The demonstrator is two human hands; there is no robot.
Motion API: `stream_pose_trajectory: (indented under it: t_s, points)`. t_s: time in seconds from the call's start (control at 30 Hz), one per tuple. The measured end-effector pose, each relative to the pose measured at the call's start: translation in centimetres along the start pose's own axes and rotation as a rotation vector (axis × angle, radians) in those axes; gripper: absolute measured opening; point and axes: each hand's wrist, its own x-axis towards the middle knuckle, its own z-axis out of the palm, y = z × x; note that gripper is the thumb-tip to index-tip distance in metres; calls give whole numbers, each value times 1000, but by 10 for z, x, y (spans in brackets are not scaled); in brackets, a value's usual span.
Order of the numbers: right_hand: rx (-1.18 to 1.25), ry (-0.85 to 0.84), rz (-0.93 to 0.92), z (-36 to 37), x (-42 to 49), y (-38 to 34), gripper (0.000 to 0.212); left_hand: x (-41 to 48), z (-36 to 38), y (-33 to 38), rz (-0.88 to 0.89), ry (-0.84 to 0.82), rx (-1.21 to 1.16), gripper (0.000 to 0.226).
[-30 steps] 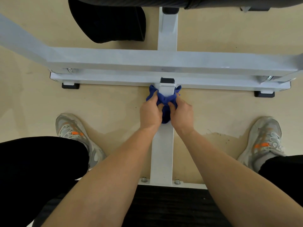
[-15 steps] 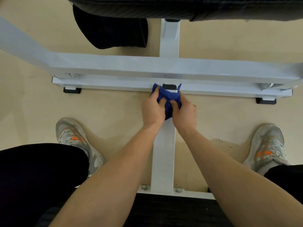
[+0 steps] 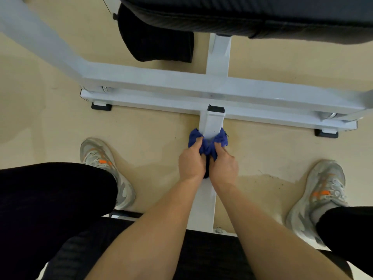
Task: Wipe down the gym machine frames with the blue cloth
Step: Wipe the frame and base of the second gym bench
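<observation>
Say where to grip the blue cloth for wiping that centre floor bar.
Grip the blue cloth by its two bunched ends, from above, one per side of the white bar: it drapes over the bar, ends hanging either side. The left hand and right hand hold it so.

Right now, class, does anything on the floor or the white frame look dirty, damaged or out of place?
Yes: the floor between the white rail and the right shoe carries a darker, ragged-edged patch dotted with black specks, like a stain or damp mark. Nothing else stands out.
</observation>
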Motion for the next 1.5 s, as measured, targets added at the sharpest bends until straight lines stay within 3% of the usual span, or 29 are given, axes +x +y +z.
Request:
stream_pose_trajectory:
  t_s: [0.2, 0.27, 0.37, 0.47, 0.57, 0.67, 0.73, 0.83, 0.97, 1.07, 1.17, 1.3, 1.5]
  points:
    - [252, -260, 15, -18, -29, -21, 23, -21, -48, -14, -212, -233, -538, 9]
    - [314, -346, -31, -24, -29, -30, 23, -21, -62, -15, -236, -302, -688, 16]
    - [342, -463, -97, -29, -21, -41, 41, -11, -66, -20, -148, -238, -633, 17]
    - [486, -570, 14, -34, -9, -44, 62, 5, -62, -15, -200, -134, -566, 25]
    - [541, -389, 176, -36, 0, -36, 65, 27, -61, -3, -187, -33, -482, 20]
    - [355, -168, 186, -42, 4, -22, 60, 51, -57, 18, -111, 44, -543, 25]
    - [275, -161, 179, -42, 9, -12, 59, 63, -50, 31, -22, -114, -527, 41]
    - [200, -185, 178, -38, 18, -6, 56, 67, -39, 26, 49, -311, -418, 49]
    - [175, -217, 166, -29, 25, -14, 52, 43, -22, 6, 84, -179, -345, 51]
    - [167, -221, 169, -28, 27, -21, 52, 44, -16, 5, -59, -105, -346, 38]
    - [148, -240, 165, -32, 23, -20, 54, 62, -28, 7, -115, -155, -172, 33]
    - [98, -241, 159, -41, 14, -8, 52, 62, -36, 29, -71, -172, -368, 23]
    - [87, -248, 176, -49, 2, -7, 49, 13, -43, -6, -33, -313, -70, 26]
